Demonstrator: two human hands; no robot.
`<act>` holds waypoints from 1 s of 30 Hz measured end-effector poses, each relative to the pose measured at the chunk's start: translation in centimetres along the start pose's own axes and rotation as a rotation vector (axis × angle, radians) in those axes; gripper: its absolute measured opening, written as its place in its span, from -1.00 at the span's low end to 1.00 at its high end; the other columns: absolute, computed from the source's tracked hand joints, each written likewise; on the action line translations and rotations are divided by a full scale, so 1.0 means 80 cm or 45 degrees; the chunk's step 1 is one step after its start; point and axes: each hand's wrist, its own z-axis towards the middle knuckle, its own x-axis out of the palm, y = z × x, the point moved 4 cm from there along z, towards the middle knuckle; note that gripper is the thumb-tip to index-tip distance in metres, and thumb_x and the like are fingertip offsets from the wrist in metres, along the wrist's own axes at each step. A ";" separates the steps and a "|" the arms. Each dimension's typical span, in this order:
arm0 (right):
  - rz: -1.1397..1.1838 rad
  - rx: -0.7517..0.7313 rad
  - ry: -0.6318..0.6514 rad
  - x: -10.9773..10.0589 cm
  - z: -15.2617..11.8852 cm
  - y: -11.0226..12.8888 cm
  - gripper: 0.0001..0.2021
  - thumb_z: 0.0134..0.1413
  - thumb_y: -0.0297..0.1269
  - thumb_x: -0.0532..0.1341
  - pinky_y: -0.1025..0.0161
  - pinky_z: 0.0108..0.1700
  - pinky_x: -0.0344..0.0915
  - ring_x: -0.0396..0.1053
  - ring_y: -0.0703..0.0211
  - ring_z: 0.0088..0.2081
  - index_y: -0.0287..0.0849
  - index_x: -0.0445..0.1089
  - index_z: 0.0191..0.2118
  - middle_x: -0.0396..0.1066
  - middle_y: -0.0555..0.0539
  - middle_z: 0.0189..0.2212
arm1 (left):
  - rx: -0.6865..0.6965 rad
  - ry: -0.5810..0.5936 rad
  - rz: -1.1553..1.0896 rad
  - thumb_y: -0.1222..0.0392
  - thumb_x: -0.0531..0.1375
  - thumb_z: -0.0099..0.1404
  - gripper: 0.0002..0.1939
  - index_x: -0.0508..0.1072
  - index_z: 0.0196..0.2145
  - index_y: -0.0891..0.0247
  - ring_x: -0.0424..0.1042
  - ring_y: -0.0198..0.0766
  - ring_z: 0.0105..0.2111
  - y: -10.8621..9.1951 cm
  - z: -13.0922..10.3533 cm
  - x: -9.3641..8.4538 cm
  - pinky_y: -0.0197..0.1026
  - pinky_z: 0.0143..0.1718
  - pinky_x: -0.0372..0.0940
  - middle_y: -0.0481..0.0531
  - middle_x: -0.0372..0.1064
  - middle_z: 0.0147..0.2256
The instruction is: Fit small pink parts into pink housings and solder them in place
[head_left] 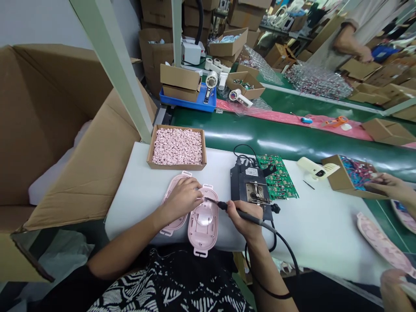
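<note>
My right hand (244, 216) is wrapped round the handle of a soldering iron (222, 205), whose tip points left into the upper part of a pink plastic shell (202, 236). Fingers of my left hand (182, 198) are pinched together at that shell's upper left edge, close to the tip; what they hold is too small to make out. Under my left hand lies a second pink shell (177, 223), partly covered. Right of the shells stands a black soldering device (238, 184) with a metal mechanism on top. A green circuit board panel (281, 180) lies beside it.
A cardboard tray of small pink parts (177, 147) sits at the back left of the white table (312, 229). Behind runs a green conveyor (227, 130). At right, a co-worker's hand (386, 186) reaches into a box of wires (341, 177). The iron's cable (292, 255) loops near my right forearm.
</note>
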 end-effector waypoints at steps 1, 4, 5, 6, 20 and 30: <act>0.003 0.024 -0.025 -0.001 -0.003 -0.003 -0.63 0.27 -0.26 0.19 0.34 -0.58 0.18 0.39 0.32 -0.66 -0.15 0.46 -0.58 0.45 0.05 -0.68 | 0.010 -0.006 0.019 0.16 0.28 0.36 -0.89 0.64 -0.25 0.16 0.36 -0.06 0.06 -0.002 -0.002 -0.002 0.08 0.12 0.23 0.01 0.53 -0.05; 0.136 0.200 -0.149 -0.007 -0.020 -0.021 -0.68 0.28 -0.23 0.18 0.35 -0.54 0.29 0.43 0.26 -0.64 -0.16 0.52 -0.49 0.45 0.04 -0.68 | 0.047 -0.070 0.052 0.18 0.25 0.38 -0.85 0.62 -0.15 0.18 0.29 -0.01 0.19 -0.002 -0.016 -0.016 0.09 0.20 0.23 0.07 0.41 0.14; 0.223 0.281 -0.196 -0.010 -0.026 -0.029 -0.71 0.28 -0.22 0.18 0.34 -0.54 0.33 0.43 0.24 -0.64 -0.16 0.54 -0.42 0.46 0.05 -0.67 | 0.038 -0.117 0.048 0.18 0.23 0.40 -0.82 0.61 -0.11 0.18 0.28 -0.02 0.21 0.003 -0.024 -0.023 0.08 0.22 0.24 0.08 0.37 0.18; 0.310 0.355 -0.232 -0.012 -0.030 -0.034 -0.74 0.29 -0.20 0.19 0.33 -0.54 0.36 0.44 0.23 -0.64 -0.16 0.56 -0.35 0.48 0.04 -0.64 | 0.003 -0.178 0.041 0.18 0.20 0.42 -0.80 0.60 -0.08 0.18 0.29 -0.04 0.21 0.012 -0.033 -0.031 0.07 0.22 0.25 0.08 0.36 0.20; 0.209 0.007 0.062 0.045 0.042 0.054 -0.75 0.18 -0.26 0.29 0.39 -0.57 0.30 0.44 0.30 -0.63 -0.14 0.50 -0.52 0.50 0.06 -0.62 | -0.224 -0.424 -0.132 0.15 0.25 0.36 -0.79 0.57 -0.08 0.23 0.43 -0.10 0.02 0.071 -0.110 -0.038 0.00 0.09 0.40 0.13 0.39 0.08; 0.183 -0.062 0.076 0.068 0.047 0.060 -0.73 0.18 -0.30 0.26 0.40 -0.57 0.26 0.38 0.33 -0.65 -0.15 0.48 -0.55 0.45 0.06 -0.67 | -0.273 -0.459 -0.279 0.27 0.31 0.29 -0.93 0.61 -0.26 0.23 0.46 -0.21 -0.15 0.084 -0.095 -0.022 -0.13 -0.08 0.42 0.06 0.41 -0.10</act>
